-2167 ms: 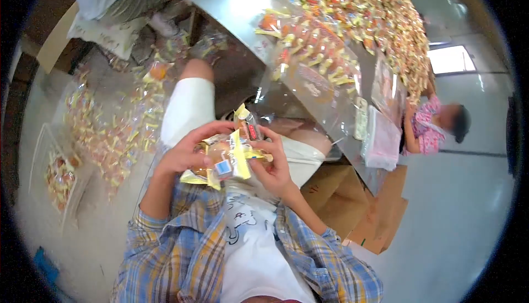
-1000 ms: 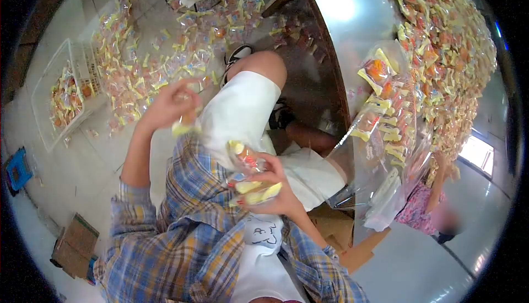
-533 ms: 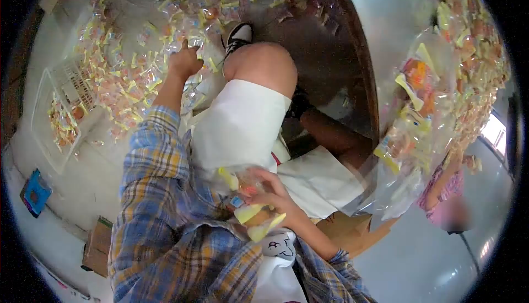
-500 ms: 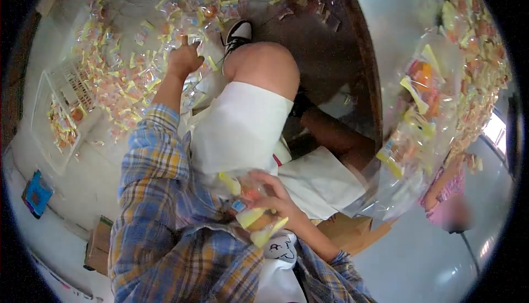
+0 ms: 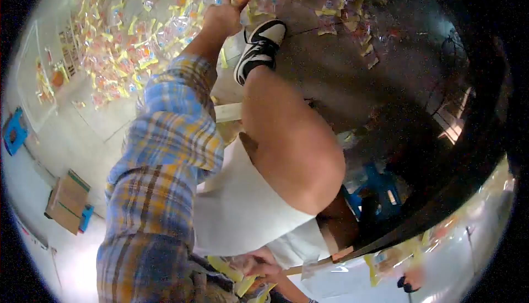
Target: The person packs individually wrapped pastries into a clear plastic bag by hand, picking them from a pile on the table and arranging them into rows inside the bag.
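Observation:
My left hand (image 5: 225, 19) reaches down among small clear packets (image 5: 140, 55) with yellow ends and orange-red contents, spread over the floor. Its fingers look curled in against packets beside my shoe; whether one is inside the grip is hard to see. Low in the view, near my lap, my right hand (image 5: 264, 265) is closed around several of the same yellow-ended packets (image 5: 242, 281). The lower part of that bunch is cut off by the frame edge.
A white plastic basket (image 5: 34, 96) with some packets stands at the left. A cardboard box (image 5: 69, 199) sits lower left, near a blue plastic piece (image 5: 15, 132). Under the dark table edge (image 5: 441, 237) is a blue stool (image 5: 374, 193). Another person's hand (image 5: 412, 276) shows lower right.
My view has tilted down and toward the floor. My left hand has moved forward and its pointing fingers have curled in. My right hand still holds its packets, lower in view.

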The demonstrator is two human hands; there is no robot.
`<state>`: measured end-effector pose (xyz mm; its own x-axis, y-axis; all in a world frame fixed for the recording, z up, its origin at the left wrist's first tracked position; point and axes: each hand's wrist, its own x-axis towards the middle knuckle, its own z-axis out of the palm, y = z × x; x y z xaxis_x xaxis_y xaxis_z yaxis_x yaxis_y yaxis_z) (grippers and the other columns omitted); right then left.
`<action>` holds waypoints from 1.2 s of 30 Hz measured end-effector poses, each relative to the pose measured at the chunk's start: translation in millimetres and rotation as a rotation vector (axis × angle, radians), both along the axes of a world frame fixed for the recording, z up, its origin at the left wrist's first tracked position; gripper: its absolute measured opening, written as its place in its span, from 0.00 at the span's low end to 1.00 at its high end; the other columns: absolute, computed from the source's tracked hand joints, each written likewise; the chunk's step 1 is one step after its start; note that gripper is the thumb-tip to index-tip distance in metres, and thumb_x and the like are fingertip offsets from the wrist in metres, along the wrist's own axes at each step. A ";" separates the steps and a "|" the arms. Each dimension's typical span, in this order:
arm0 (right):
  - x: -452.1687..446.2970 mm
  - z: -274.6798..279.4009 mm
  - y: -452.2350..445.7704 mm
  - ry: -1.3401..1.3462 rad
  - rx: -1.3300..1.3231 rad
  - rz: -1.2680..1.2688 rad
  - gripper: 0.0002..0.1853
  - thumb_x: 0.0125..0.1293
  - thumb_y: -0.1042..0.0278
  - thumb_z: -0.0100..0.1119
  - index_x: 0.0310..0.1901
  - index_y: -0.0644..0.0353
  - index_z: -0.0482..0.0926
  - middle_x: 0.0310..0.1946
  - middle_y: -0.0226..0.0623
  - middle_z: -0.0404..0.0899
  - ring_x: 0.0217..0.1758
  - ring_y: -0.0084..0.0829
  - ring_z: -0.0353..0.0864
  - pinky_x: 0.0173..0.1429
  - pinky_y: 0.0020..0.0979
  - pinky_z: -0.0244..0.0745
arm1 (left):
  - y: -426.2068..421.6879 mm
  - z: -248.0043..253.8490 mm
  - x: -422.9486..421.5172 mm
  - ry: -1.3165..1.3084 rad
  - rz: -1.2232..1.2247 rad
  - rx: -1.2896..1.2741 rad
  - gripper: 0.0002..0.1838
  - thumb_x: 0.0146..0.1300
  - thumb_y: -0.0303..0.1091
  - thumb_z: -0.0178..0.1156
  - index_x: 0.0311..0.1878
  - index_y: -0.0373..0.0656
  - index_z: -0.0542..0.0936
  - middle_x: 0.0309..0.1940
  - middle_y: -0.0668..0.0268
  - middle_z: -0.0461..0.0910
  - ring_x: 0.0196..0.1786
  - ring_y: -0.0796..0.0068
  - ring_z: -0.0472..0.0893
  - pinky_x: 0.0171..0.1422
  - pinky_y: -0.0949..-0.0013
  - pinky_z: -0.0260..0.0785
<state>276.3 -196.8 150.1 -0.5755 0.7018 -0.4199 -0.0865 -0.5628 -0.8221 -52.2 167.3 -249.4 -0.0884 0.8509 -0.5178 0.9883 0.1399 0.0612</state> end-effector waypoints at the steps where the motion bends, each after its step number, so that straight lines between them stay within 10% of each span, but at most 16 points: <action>1: 2.8 -4.5 -5.4 0.035 0.071 -0.019 0.31 0.54 0.65 0.78 0.60 0.65 0.81 0.62 0.51 0.80 0.65 0.44 0.81 0.67 0.47 0.75 | 2.5 -2.3 1.6 -0.028 0.027 0.014 0.45 0.64 0.46 0.61 0.84 0.74 0.55 0.78 0.41 0.64 0.56 0.44 0.86 0.58 0.43 0.79; 6: 43.3 23.8 -10.4 0.119 -0.749 0.060 0.33 0.56 0.65 0.79 0.63 0.65 0.80 0.58 0.51 0.81 0.63 0.45 0.82 0.63 0.43 0.78 | 7.4 -34.1 10.5 -0.108 0.099 0.001 0.42 0.66 0.50 0.60 0.83 0.74 0.56 0.79 0.41 0.62 0.57 0.43 0.86 0.55 0.42 0.80; 13: 20.4 -9.9 38.8 0.061 -0.365 0.024 0.30 0.57 0.63 0.78 0.61 0.64 0.81 0.61 0.52 0.79 0.65 0.48 0.79 0.65 0.46 0.77 | 18.0 -66.9 -0.6 -0.155 0.162 -0.062 0.53 0.60 0.53 0.70 0.84 0.76 0.49 0.78 0.39 0.59 0.58 0.35 0.84 0.56 0.44 0.83; 17: 17.8 -18.9 51.8 0.055 -0.353 0.018 0.29 0.58 0.63 0.78 0.61 0.63 0.81 0.63 0.53 0.77 0.67 0.50 0.78 0.66 0.47 0.76 | 28.0 -68.9 -1.3 -0.109 0.102 -0.020 0.42 0.67 0.47 0.62 0.82 0.83 0.56 0.80 0.54 0.65 0.60 0.55 0.87 0.58 0.51 0.80; 26: 15.3 -23.8 65.3 0.055 -0.331 0.009 0.26 0.60 0.61 0.77 0.59 0.61 0.83 0.67 0.54 0.73 0.70 0.53 0.75 0.68 0.50 0.75 | 53.6 -41.7 18.4 -0.016 0.059 -0.158 0.32 0.68 0.48 0.63 0.75 0.75 0.70 0.56 0.65 0.87 0.58 0.65 0.87 0.54 0.58 0.80; 29: 14.9 -19.6 64.2 0.056 -0.323 0.000 0.25 0.61 0.61 0.77 0.58 0.60 0.83 0.68 0.55 0.72 0.71 0.54 0.73 0.69 0.51 0.74 | 45.2 -95.2 17.7 -0.124 -0.054 -0.002 0.24 0.63 0.50 0.68 0.63 0.65 0.82 0.51 0.63 0.89 0.53 0.63 0.89 0.49 0.58 0.81; 32: 13.7 -17.2 61.7 0.062 -0.306 -0.011 0.24 0.61 0.60 0.77 0.57 0.59 0.84 0.69 0.55 0.71 0.72 0.56 0.72 0.69 0.52 0.74 | 10.9 -171.5 16.7 -0.730 0.429 0.122 0.21 0.59 0.51 0.71 0.54 0.57 0.86 0.46 0.59 0.89 0.49 0.59 0.89 0.48 0.55 0.81; 36: 15.8 -8.8 51.9 0.081 -0.282 -0.019 0.23 0.62 0.60 0.77 0.56 0.59 0.84 0.71 0.56 0.69 0.73 0.57 0.71 0.70 0.53 0.73 | -0.1 -35.7 16.9 -0.386 0.125 -0.074 0.32 0.53 0.57 0.72 0.52 0.40 0.86 0.42 0.51 0.89 0.46 0.48 0.89 0.54 0.49 0.83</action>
